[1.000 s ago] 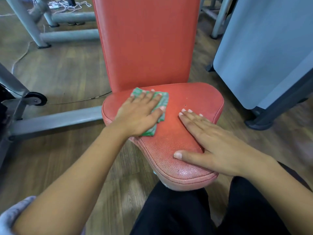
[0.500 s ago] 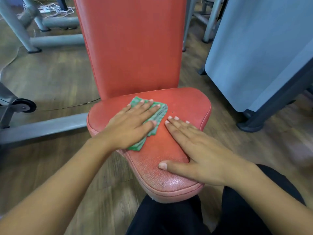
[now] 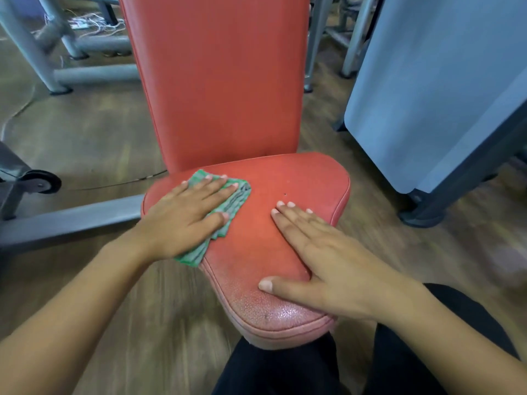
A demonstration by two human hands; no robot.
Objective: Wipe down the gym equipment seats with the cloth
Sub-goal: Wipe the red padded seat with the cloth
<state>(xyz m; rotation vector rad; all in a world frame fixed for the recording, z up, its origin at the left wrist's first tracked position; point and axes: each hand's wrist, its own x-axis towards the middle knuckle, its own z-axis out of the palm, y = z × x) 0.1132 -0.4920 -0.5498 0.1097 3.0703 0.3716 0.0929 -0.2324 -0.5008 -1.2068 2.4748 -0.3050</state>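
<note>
A red padded seat (image 3: 288, 183) with an upright red backrest (image 3: 219, 81) fills the middle of the view. A folded green cloth (image 3: 233, 199) lies on the seat's left rear part, hanging slightly over the left edge. My left hand (image 3: 185, 215) presses flat on the cloth with fingers spread. My right hand (image 3: 322, 258) lies flat and bare on the seat's right front part, thumb out toward the front, holding nothing.
Grey metal frame bars (image 3: 71, 220) run along the floor at the left, with a small black wheel (image 3: 42, 182). A pale blue panel on a dark base (image 3: 436, 89) stands to the right. Loose cables (image 3: 91, 24) lie at the back left on the wooden floor.
My left hand has slid the cloth toward the seat's left edge, so part of it now overhangs. The right hand stays planted on the seat. The camera view has shifted a little.
</note>
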